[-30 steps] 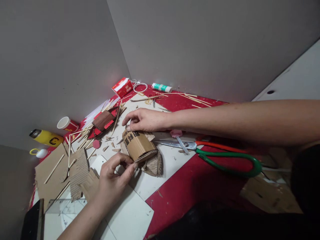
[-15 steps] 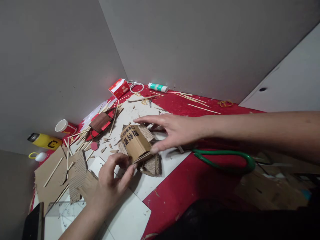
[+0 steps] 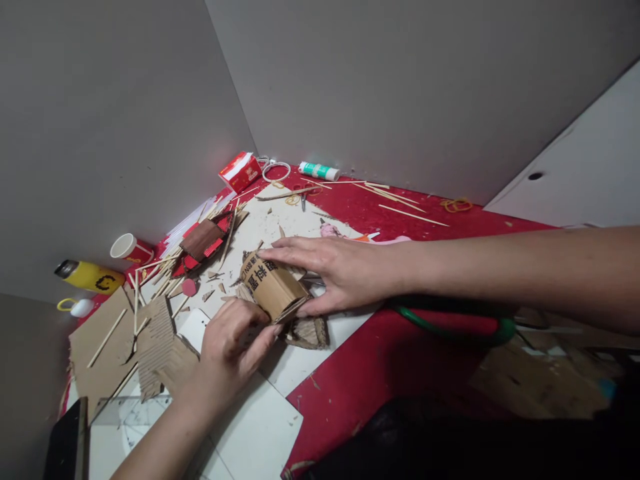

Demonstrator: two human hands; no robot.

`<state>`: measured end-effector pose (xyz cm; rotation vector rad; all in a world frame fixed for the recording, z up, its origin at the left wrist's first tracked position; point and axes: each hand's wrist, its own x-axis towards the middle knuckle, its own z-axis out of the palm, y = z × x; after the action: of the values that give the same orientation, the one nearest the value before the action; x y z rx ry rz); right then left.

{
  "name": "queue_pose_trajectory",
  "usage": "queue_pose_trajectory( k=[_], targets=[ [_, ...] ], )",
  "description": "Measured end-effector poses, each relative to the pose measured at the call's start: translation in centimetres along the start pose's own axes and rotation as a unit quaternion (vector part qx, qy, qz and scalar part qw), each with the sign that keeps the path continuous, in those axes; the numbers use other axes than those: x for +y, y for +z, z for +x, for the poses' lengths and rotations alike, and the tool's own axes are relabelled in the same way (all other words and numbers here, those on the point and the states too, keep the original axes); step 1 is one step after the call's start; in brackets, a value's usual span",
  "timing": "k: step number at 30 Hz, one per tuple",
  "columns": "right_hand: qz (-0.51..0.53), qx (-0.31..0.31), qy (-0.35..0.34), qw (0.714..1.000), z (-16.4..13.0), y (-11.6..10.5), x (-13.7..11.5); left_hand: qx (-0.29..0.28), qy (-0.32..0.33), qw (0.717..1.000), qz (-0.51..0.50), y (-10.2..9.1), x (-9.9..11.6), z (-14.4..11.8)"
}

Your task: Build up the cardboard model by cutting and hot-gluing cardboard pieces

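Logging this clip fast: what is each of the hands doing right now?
Left hand: fingers pinched shut on the near edge of the cardboard piece.
Right hand: open, fingers spread flat against the cardboard piece's far side.

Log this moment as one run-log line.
left hand: pinching cardboard piece | right hand: flat on cardboard piece | scissors: under right forearm

Clutter lying around the glue stick [image 3: 320, 171]
A red box [image 3: 241, 171] is sitting left of it; a paper cup [image 3: 129, 248] and yellow bottle [image 3: 90, 276] are lying farther left.
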<state>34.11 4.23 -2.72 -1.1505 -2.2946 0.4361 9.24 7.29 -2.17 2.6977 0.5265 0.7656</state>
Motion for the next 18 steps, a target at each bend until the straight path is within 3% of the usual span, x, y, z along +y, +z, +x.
queue_pose_trajectory(
  k=[7, 12, 18],
  targets=[
    [-0.017, 0.005, -0.016, 1.0, 0.23, -0.1, -0.16, -0.013, -0.002, 1.0, -0.001, 0.03, 0.07, 0.28],
    [-0.029, -0.008, -0.001, 1.0, 0.39, -0.52, -0.62, 0.017, -0.018, 1.0, 0.0, -0.23, -0.14, -0.32],
    [-0.047, 0.004, -0.022, 0.999, 0.46, -0.34, -0.81, 0.012, 0.097, 0.992, 0.081, -0.34, -0.5, 0.61]
  ],
)
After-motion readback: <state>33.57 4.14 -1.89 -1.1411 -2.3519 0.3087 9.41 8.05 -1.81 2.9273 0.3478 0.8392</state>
